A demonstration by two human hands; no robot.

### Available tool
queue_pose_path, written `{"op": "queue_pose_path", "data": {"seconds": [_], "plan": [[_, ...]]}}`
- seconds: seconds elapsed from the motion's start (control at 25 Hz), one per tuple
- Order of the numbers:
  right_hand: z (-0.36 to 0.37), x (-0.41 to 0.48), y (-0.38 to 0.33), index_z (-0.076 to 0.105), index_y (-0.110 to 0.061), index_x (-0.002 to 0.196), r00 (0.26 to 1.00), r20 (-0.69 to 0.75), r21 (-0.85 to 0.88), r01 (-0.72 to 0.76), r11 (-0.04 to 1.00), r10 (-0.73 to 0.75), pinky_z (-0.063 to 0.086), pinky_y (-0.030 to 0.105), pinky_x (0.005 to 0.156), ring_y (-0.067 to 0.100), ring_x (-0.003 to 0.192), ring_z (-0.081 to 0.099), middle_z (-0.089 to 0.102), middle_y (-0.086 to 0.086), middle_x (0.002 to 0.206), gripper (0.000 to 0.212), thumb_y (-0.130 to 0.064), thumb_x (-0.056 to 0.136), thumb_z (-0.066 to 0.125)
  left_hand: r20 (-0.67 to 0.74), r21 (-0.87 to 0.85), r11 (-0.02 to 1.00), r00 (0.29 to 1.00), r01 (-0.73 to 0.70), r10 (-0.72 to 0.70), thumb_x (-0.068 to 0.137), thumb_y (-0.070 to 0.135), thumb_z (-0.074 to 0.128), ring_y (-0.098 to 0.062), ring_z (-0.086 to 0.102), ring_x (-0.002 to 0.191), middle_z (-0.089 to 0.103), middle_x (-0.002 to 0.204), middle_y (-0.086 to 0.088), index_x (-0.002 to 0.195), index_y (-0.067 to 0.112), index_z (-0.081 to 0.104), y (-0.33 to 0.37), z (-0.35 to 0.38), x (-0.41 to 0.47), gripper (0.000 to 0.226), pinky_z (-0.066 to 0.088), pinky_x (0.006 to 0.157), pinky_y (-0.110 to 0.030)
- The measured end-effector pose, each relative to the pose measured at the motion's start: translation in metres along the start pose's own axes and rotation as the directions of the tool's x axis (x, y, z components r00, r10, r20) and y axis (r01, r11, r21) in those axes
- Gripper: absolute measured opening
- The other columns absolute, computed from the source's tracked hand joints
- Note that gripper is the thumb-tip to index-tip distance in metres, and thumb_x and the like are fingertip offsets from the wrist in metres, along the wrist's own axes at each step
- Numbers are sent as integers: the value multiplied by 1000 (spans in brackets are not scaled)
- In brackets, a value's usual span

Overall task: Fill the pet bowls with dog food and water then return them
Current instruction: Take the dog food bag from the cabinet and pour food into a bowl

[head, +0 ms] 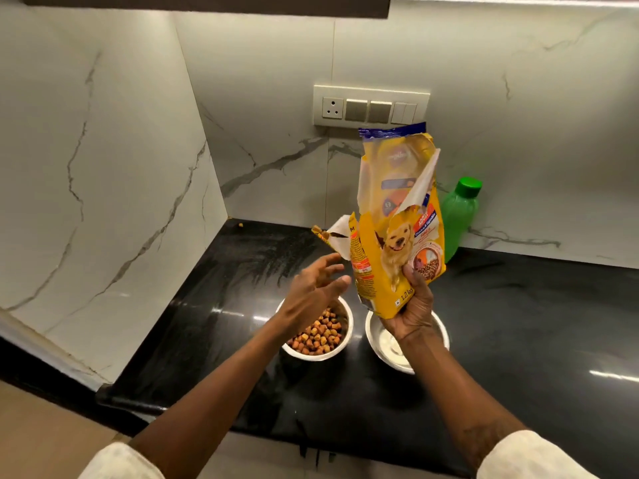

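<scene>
My right hand point(413, 305) grips the dog food bag point(397, 229) upright; my open, empty left hand point(316, 288) should steady its torn top.

Two bare forearms enter from the bottom of the frame, one from the lower left and one from the lower right. Each is covered near the frame's bottom edge by a cream, off-white sleeve: the left sleeve point(121, 461) shows as a soft rounded cuff at the lower left, and the right sleeve point(532, 458) as a similar pale cuff at the lower right. The fabric looks plain, without print or buttons in view. Both sleeves end well short of the wrists. The left hand point(313, 292) and right hand point(413, 305) wear no gloves, and no rings, watch or bracelets show.
</scene>
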State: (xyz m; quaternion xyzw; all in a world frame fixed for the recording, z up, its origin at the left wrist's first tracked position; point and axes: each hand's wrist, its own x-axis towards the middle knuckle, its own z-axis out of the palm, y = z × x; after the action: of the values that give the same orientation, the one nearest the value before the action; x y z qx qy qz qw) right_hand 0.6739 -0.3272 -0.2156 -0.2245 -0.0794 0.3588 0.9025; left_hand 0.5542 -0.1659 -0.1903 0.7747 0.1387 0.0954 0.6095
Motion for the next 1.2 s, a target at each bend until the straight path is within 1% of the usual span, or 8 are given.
{"op": "queue_pose_path", "data": {"seconds": [0.2, 0.36, 0.48, 0.6, 0.76, 0.88, 1.04, 1.2], "plan": [[13, 5, 2, 65, -18, 139, 996, 57, 61, 58, 996, -62, 54, 58, 99, 39, 120, 66, 66, 15, 138, 77, -30, 68, 93, -82, -165, 975, 987, -150, 138, 91, 22, 59, -22, 69, 121, 72, 133, 0, 144, 24, 52, 39, 7, 3, 54, 58, 100, -42], [11, 5, 6, 48, -18, 153, 999, 50, 104, 15, 994, -20, 54, 57, 100, 40, 121, 65, 62, 16, 141, 98, -30, 67, 94, -52, -153, 965, 977, -214, 209, 93, 29, 58, -15, 68, 122, 71, 132, 6, 147, 26, 46, 62, 19, -4, 56, 59, 96, -30], [9, 1, 7, 45, -18, 155, 998, 65, 125, 2, 992, -10, 55, 57, 97, 40, 119, 66, 63, 18, 141, 99, -28, 69, 92, -86, -133, 964, 971, -232, 222, 93, 36, 62, -19, 68, 124, 66, 141, -3, 156, 22, 36, 68, 25, -4, 70, 56, 105, -43], [5, 0, 5, 42, -18, 156, 998, 68, 127, -10, 992, 2, 56, 57, 96, 40, 119, 67, 63, 18, 140, 99, -27, 71, 91, -93, -143, 966, 975, -213, 201, 89, 44, 65, -22, 66, 127, 65, 143, -5, 155, 20, 40, 67, 25, -2, 74, 52, 109, -54], [0, 3, 5, 37, -18, 160, 994, 108, 133, -28, 991, 13, 44, 61, 111, 43, 137, 51, 49, 19, 154, 96, -21, 77, 87, -94, 41, 980, 976, -194, 197, 80, 57, 77, -7, 69, 116, 68, 131, 10, 144, 29, 47, 71, 37, -10, 77, 59, 101, -38], [1, 5, 11, 30, -17, 163, 989, 143, 160, -47, 986, 24, 37, 62, 117, 43, 148, 38, 38, 19, 162, 101, -15, 78, 86, -252, 210, 965, 945, -157, 209, 69, 59, 90, -1, 71, 102, 72, 121, 14, 140, 29, 55, 73, 51, -14, 84, 62, 89, -25], [5, 7, 3, 36, -17, 160, 987, 155, 26, -39, 999, 34, 24, 66, 122, 42, 151, 35, 38, 20, 163, 99, -20, 77, 90, -393, 229, 963, 891, -143, 227, 72, 37, 93, -10, 77, 92, 80, 108, 3, 117, 27, 73, 80, 38, 2, 50, 66, 84, -43], [24, 12, -38, 48, -14, 151, 986, 160, -138, -35, 990, 57, 39, 69, 111, 42, 137, 54, 51, 22, 153, 102, -25, 64, 99, -350, 160, 973, 912, -165, 213, 77, 17, 91, -17, 78, 96, 80, 109, -1, 104, 33, 75, 104, 9, 18, 35, 64, 87, -50]]}}
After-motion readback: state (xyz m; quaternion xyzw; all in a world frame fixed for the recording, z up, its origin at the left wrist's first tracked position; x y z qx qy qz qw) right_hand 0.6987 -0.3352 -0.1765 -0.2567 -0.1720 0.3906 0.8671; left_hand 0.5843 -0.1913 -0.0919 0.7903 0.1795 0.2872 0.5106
